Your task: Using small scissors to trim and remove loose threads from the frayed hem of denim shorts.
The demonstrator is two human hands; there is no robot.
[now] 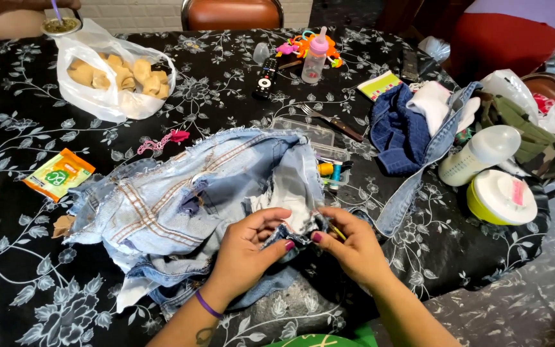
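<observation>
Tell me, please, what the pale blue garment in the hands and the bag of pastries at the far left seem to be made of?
The garment looks like faded denim: matte woven cloth, orange topstitched seams, frayed white edges. Both hands, left hand and right hand, pinch a darker fold of it. The bag looks like thin plastic film: translucent, glossy, crinkled, pastries showing through.

jeans (181, 205) | light-blue denim, turned inside out | crumpled on floral table

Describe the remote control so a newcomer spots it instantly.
Start at the black floral table and go to its far edge, below the brown chair back. The remote control lies there left of the pink-capped baby bottle: a slim black bar with a white round button, unlike the colourful toys nearby.
</observation>
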